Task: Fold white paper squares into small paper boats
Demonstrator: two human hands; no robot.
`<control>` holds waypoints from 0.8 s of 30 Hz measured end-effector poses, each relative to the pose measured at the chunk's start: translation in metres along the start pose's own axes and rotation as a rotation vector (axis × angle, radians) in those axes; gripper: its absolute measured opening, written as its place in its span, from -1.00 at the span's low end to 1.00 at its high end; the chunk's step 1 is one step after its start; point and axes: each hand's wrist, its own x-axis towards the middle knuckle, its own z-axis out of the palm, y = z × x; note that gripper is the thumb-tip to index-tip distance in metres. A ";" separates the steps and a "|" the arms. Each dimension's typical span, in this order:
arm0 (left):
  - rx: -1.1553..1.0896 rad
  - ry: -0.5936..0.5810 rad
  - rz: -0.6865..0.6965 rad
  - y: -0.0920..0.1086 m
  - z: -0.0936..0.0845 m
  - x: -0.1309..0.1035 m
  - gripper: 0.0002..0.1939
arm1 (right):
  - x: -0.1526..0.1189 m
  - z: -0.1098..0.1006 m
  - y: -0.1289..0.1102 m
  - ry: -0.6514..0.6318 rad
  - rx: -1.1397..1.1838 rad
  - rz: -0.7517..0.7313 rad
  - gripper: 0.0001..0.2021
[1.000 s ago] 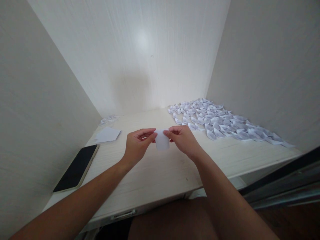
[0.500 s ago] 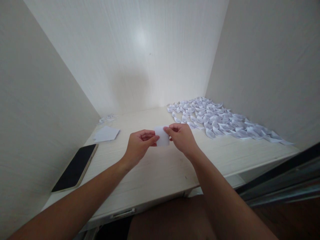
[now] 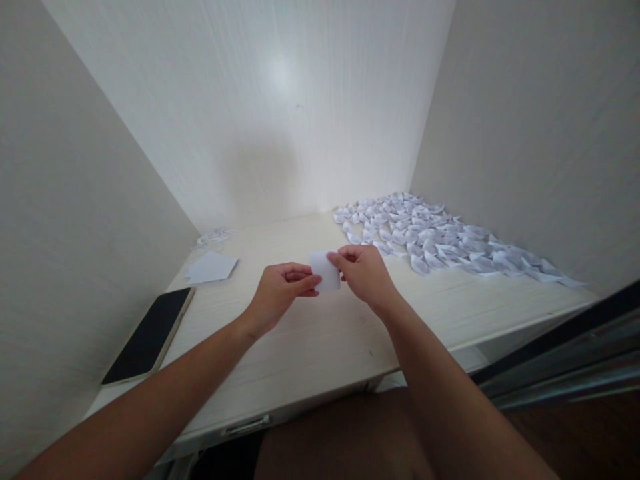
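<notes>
A small white piece of paper [image 3: 326, 272] is held up between my two hands, above the middle of the table. My left hand [image 3: 283, 287] pinches its lower left edge, thumb in front and fingers behind. At the upper right, my right hand [image 3: 363, 270] grips the same paper between thumb and fingers. The fingertips behind the paper are partly hidden. Many folded white paper pieces [image 3: 430, 240] lie heaped behind and to the right of my right hand. A stack of flat white paper sheets [image 3: 213, 267] rests to the left of my left hand.
A dark-screened tablet or phone [image 3: 150, 337] in a light case lies along the left edge of the table [image 3: 310, 353]. Thin white paper scraps [image 3: 215, 237] sit in the back left corner. Walls enclose the table at the back and both sides.
My left hand has shifted very slightly right along the paper. The right hand keeps its pinch, and the view has moved a little.
</notes>
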 end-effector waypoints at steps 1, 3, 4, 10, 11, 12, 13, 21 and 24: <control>0.001 0.005 -0.001 0.000 0.000 0.000 -0.65 | 0.000 0.000 0.000 -0.001 -0.003 -0.001 -0.70; 0.007 0.010 -0.004 0.001 0.000 0.000 -0.65 | 0.000 0.000 0.000 -0.003 -0.009 -0.001 -0.70; 0.012 0.007 -0.009 0.001 0.000 0.000 -0.65 | 0.001 0.000 0.000 -0.005 -0.013 -0.001 -0.70; 0.030 -0.001 -0.023 0.002 0.000 0.000 -0.67 | 0.001 -0.001 0.001 -0.021 0.000 0.003 -0.72; 0.033 0.000 -0.024 0.002 0.001 0.000 -0.67 | 0.001 -0.001 0.002 -0.020 0.000 0.003 -0.71; 0.035 0.001 -0.026 0.003 0.001 0.000 -0.67 | 0.001 -0.001 0.002 -0.018 -0.003 0.003 -0.71; 0.035 0.001 -0.027 0.003 0.001 0.000 -0.67 | 0.001 -0.001 0.002 -0.015 -0.007 0.002 -0.71; 0.025 0.009 -0.032 0.005 0.002 -0.002 -0.64 | 0.002 -0.003 0.001 -0.023 -0.010 0.012 -0.70; 0.014 0.016 -0.036 0.005 0.002 -0.001 -0.62 | 0.001 -0.002 0.001 -0.023 -0.003 0.014 -0.70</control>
